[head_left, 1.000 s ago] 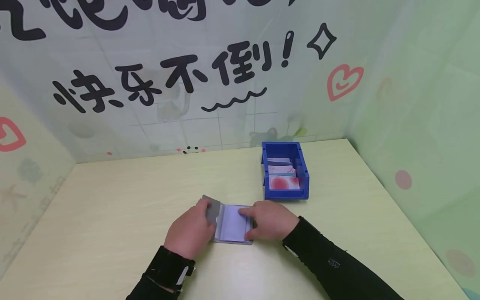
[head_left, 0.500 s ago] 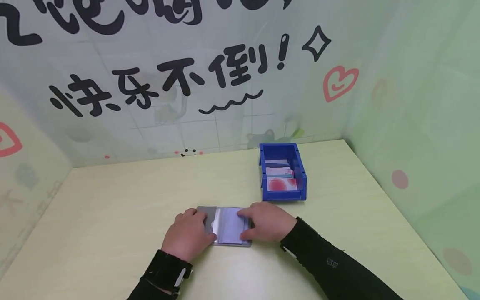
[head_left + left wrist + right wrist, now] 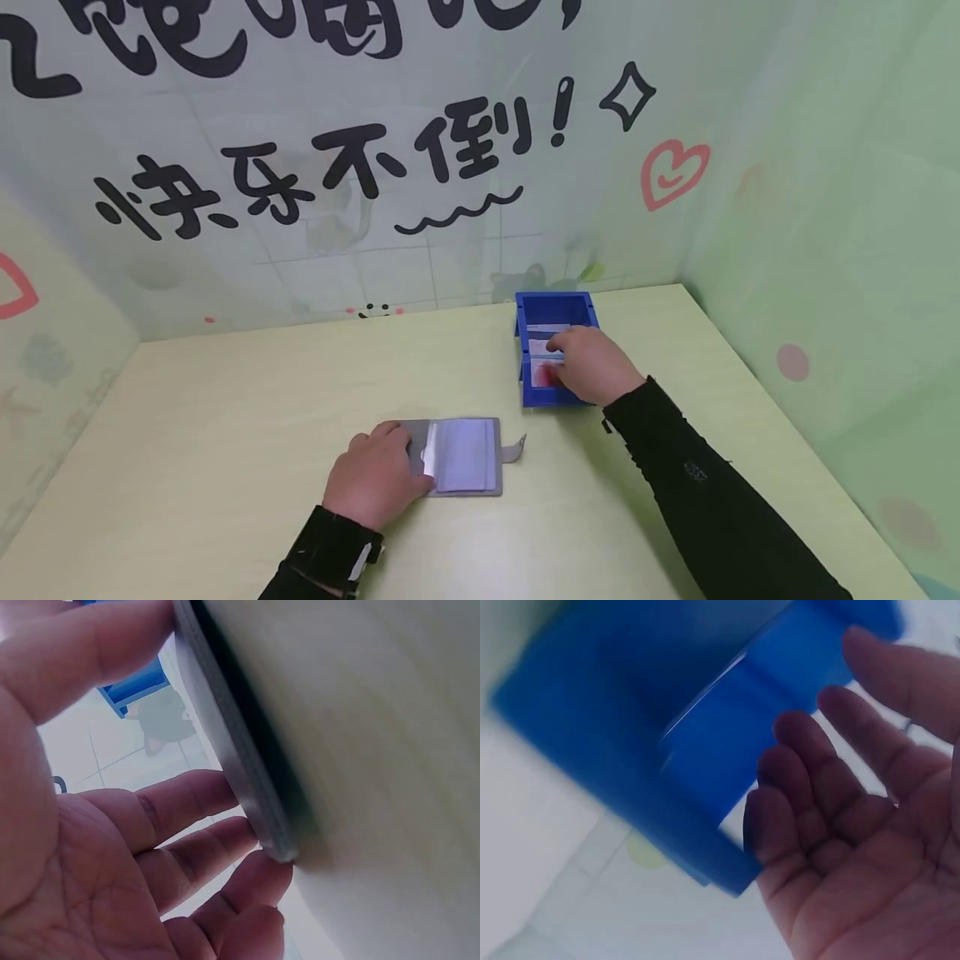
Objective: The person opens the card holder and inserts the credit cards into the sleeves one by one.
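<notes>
An unfolded grey card holder (image 3: pixel 467 454) with clear plastic sleeves lies on the table, its strap (image 3: pixel 513 450) sticking out to the right. My left hand (image 3: pixel 372 475) holds its left cover, thumb near the lower edge; in the left wrist view the fingertips (image 3: pixel 259 840) meet the cover's edge (image 3: pixel 247 772). My right hand (image 3: pixel 596 364) is over the blue bin (image 3: pixel 555 398), with thumb and index finger above the cards (image 3: pixel 542 367) inside. In the right wrist view its bent fingers hold nothing beside the bin's wall (image 3: pixel 712 750). The hand hides part of the cards.
The bin stands toward the back right of the pale wooden table (image 3: pixel 247 433). Behind it rises a printed fabric backdrop (image 3: pixel 450 267), with further fabric (image 3: pixel 840 292) along the right side.
My right hand has left the card holder's right side and moved up and right to the bin, uncovering the strap. The left hand stays on the left cover, which now lies flatter.
</notes>
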